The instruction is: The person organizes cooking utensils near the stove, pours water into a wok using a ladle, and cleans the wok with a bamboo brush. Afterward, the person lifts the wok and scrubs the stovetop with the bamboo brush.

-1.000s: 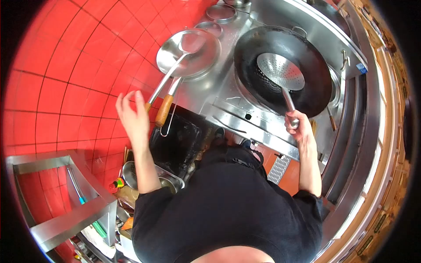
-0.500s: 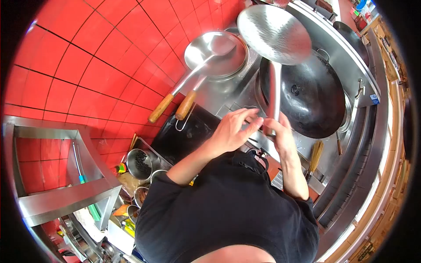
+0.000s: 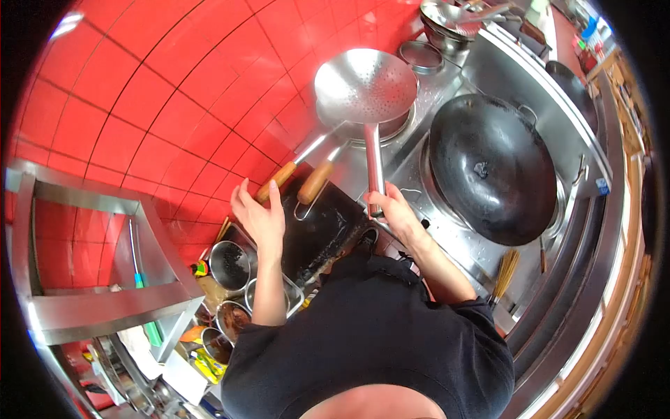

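Note:
My right hand (image 3: 394, 211) grips the metal handle of a perforated strainer (image 3: 366, 87), whose round bowl is raised over the stacked pans on the left part of the steel counter. My left hand (image 3: 262, 218) has its fingers apart and holds nothing. Beside its fingertips is the wooden handle of a ladle (image 3: 278, 181). A second wooden handle (image 3: 315, 183) lies just right of that one. The strainer hides the ladle's bowl and most of the pans. A black wok (image 3: 492, 167) rests on the stove at the right.
A steel frame (image 3: 105, 307) stands at the lower left. Metal containers, one with dark contents (image 3: 230, 265), sit beside it. A bamboo brush (image 3: 506, 272) is right of my right arm. Red tiles (image 3: 174, 84) cover the wall. Bowls (image 3: 447, 35) stand at the back.
The strainer has come up out of the wok and moved left over the pans with my right hand. My left hand came near my right hand, then went back left, open.

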`<state>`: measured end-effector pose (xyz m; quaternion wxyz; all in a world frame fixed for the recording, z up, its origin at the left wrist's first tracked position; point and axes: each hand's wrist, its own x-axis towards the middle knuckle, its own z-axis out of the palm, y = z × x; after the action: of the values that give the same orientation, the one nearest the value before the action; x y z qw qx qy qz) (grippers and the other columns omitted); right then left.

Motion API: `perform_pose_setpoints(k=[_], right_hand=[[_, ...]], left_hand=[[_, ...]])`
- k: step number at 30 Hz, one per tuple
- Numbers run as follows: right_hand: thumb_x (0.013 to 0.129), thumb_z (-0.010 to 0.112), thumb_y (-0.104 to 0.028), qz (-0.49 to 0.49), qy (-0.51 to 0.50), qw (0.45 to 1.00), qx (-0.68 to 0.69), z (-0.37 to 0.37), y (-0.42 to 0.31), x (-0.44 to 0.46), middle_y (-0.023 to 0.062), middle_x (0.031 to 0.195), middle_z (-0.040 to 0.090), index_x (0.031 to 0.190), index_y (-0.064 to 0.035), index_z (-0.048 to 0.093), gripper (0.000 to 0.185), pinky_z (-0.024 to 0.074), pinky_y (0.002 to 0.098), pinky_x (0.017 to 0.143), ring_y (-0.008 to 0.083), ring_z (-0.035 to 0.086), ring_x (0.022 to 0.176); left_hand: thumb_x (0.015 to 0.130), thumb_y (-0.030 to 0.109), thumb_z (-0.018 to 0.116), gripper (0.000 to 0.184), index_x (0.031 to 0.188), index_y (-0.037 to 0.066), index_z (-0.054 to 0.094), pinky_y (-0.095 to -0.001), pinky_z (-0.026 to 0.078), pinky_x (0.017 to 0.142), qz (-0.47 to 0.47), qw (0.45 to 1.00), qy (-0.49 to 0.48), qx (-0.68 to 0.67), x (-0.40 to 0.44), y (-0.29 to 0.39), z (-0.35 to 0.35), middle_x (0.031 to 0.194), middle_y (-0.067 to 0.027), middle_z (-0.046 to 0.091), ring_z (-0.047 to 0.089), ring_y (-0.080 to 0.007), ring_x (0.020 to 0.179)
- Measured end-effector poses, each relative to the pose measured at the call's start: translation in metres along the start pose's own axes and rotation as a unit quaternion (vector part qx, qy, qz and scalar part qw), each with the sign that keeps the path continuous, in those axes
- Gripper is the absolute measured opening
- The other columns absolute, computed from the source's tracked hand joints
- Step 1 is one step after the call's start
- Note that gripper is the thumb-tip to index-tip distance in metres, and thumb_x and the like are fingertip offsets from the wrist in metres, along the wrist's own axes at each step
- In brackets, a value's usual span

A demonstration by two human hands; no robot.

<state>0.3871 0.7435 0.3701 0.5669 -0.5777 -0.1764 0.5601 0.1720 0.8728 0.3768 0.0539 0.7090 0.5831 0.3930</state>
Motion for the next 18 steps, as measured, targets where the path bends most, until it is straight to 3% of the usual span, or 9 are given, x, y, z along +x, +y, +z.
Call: perform_pose_setpoints(k=[4, 7, 8, 11, 12, 16, 18], right_hand=[[0.079, 0.061, -0.03, 0.039, -0.007, 0.999, -0.022, 0.005, 0.011, 0.012, -0.0014, 0.068, 0.053, 0.096, -0.0099, 0.051, 0.028, 0.0344, 0.0234, 0.052, 0.009, 0.052, 0.06], [0.079, 0.062, -0.025, 0.068, -0.009, 0.997, -0.035, 0.016, -0.009, 0.008, 0.0026, 0.076, 0.054, 0.103, -0.0068, 0.05, 0.033, 0.0373, 0.0228, 0.051, 0.0104, 0.053, 0.061], [0.081, 0.063, -0.028, 0.06, -0.03, 0.998, -0.005, 0.016, -0.005, 0.015, 0.0025, 0.075, 0.054, 0.103, -0.0067, 0.05, 0.033, 0.0322, 0.0195, 0.045, 0.0089, 0.051, 0.057], [0.083, 0.063, -0.031, 0.068, -0.077, 0.995, 0.004, 0.021, -0.009, 0.027, 0.0019, 0.072, 0.053, 0.102, -0.0064, 0.05, 0.034, 0.0285, 0.0182, 0.042, 0.0072, 0.05, 0.055], [0.086, 0.062, -0.037, 0.054, -0.041, 0.997, -0.022, 0.033, -0.012, 0.027, 0.0008, 0.064, 0.05, 0.098, -0.0065, 0.05, 0.035, 0.0285, 0.02, 0.041, 0.007, 0.047, 0.051], [0.086, 0.055, -0.056, 0.101, -0.11, 0.988, -0.025, 0.036, 0.007, 0.058, 0.0045, 0.061, 0.052, 0.094, -0.0053, 0.052, 0.051, 0.0272, 0.0228, 0.04, 0.0068, 0.038, 0.044], [0.087, 0.054, -0.056, 0.106, -0.134, 0.985, -0.026, 0.036, 0.007, 0.063, 0.0047, 0.06, 0.053, 0.091, -0.0055, 0.053, 0.05, 0.0278, 0.023, 0.04, 0.007, 0.039, 0.044]], left_hand=[[0.085, 0.032, 0.066, 0.045, 0.116, 0.001, 0.053, -0.0369, 0.046, 0.085, -0.186, 0.952, -0.096, -0.224, 0.0, -0.062, 0.042, 0.104, -0.0185, 0.059, 0.059, -0.0255, 0.096], [0.088, 0.021, 0.065, 0.032, 0.112, 0.001, 0.056, -0.0269, 0.049, 0.069, -0.192, 0.912, -0.093, -0.351, 0.001, -0.046, 0.03, 0.091, -0.0096, 0.063, 0.062, -0.0151, 0.078], [0.089, 0.011, 0.063, 0.021, 0.106, 0.0, 0.059, -0.0214, 0.047, 0.063, -0.206, 0.906, -0.097, -0.357, 0.004, -0.038, 0.023, 0.087, -0.0052, 0.063, 0.06, -0.0093, 0.072], [0.088, 0.014, 0.064, 0.023, 0.107, 0.0, 0.059, -0.0223, 0.05, 0.062, -0.181, 0.898, -0.102, -0.389, 0.004, -0.038, 0.016, 0.09, -0.0076, 0.063, 0.065, -0.0138, 0.075], [0.088, 0.013, 0.065, 0.025, 0.108, 0.0, 0.058, -0.0223, 0.05, 0.063, -0.18, 0.898, -0.099, -0.389, 0.004, -0.033, 0.011, 0.09, -0.0084, 0.063, 0.065, -0.0144, 0.075], [0.089, 0.015, 0.063, 0.027, 0.11, 0.0, 0.057, -0.0251, 0.051, 0.065, -0.171, 0.874, -0.092, -0.446, -0.002, -0.02, 0.003, 0.094, -0.0102, 0.063, 0.065, -0.0172, 0.076], [0.09, 0.017, 0.061, 0.028, 0.112, -0.001, 0.055, -0.0269, 0.051, 0.067, -0.17, 0.865, -0.089, -0.463, -0.007, -0.02, 0.004, 0.095, -0.0114, 0.062, 0.065, -0.0189, 0.078]])
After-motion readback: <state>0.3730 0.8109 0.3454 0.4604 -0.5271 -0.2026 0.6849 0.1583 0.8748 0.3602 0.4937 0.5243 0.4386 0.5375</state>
